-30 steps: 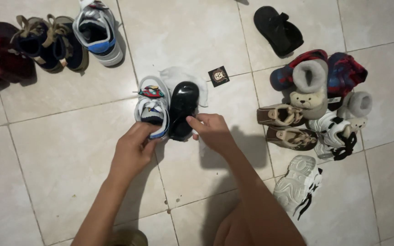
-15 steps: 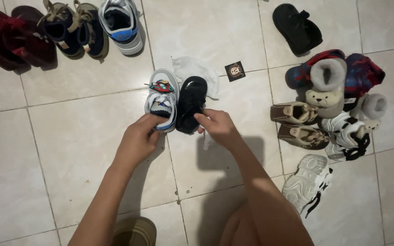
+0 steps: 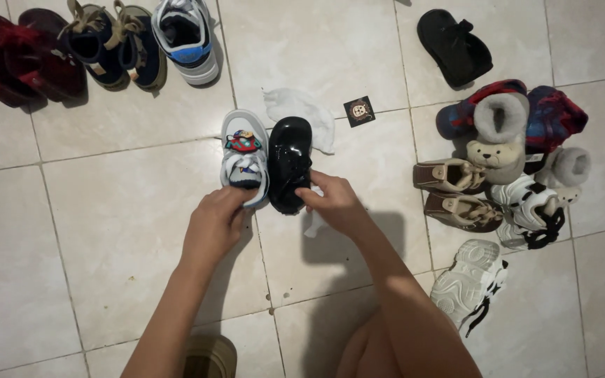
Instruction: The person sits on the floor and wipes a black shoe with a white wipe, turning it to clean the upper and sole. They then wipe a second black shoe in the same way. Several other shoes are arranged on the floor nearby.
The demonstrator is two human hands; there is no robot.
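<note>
The left hand point(image 3: 213, 222) grips the heel end of a small white sneaker point(image 3: 245, 158) with a colourful patch on its tongue; its fingers point(image 3: 236, 198) are curled shut around the back of the shoe. The right hand point(image 3: 336, 203) holds the heel end of a glossy black shoe point(image 3: 289, 162), with its fingers pinched on the rear edge. The two shoes sit side by side on the tiled floor point(image 3: 106, 210), toes pointing away from the person, their sides touching or very nearly so. Behind the black shoe lies a crumpled white cloth point(image 3: 301, 106), partly tucked under it, and a bit of white shows under the right hand as well. A small dark square tag point(image 3: 359, 110) lies just beside the cloth.

Along the top left stands a row of footwear: dark red boots point(image 3: 8, 59), a pair of navy shoes with tan straps point(image 3: 110, 42), and a white sneaker with a blue lining point(image 3: 187, 38). At the top right lies a single black shoe point(image 3: 454, 46). To the right is a heap: plaid slippers with grey fleece point(image 3: 512, 112), one with a teddy bear face point(image 3: 493, 154), a pair of brown lace-up shoes point(image 3: 456, 192), and white-and-black sneakers point(image 3: 533, 210). One more white sneaker lies on its side, sole up point(image 3: 469, 281), nearer the person.
</note>
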